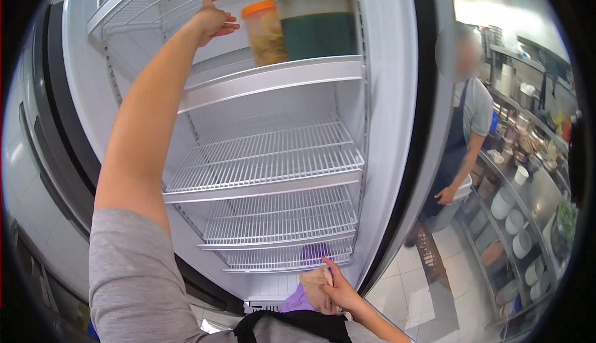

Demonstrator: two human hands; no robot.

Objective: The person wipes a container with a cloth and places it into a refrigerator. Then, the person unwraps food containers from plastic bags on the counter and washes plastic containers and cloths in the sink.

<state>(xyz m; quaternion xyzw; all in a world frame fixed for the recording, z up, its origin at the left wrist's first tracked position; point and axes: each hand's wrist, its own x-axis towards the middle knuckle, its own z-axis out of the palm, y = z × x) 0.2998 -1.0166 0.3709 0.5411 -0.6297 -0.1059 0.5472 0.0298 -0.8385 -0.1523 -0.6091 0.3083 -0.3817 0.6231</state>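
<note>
My left hand (pixel 215 21) reaches up into the top compartment of an open refrigerator, its fingers apart and nothing in them. Just right of it, a tub with an orange lid (pixel 264 36) holds pale yellowish pieces. Beside that tub is a larger clear container (pixel 315 29) with a golden lid and dark green contents. Both stand on the upper shelf (pixel 273 77). Low down near my body, my right hand (pixel 341 290) is closed around a beige cloth (pixel 316 286). A purple cloth (pixel 298 299) shows below and behind it; whether the hand grips that too, I cannot tell.
Wire shelves (pixel 267 160) with metal front edges span the refrigerator below. Something purple (pixel 315 253) shows at the lowest shelf. The glass door (pixel 428 157) stands open at right. Beyond it, a person in an apron (pixel 456 132) is near a white bin (pixel 450 206) and shelves with bowls (pixel 515 222).
</note>
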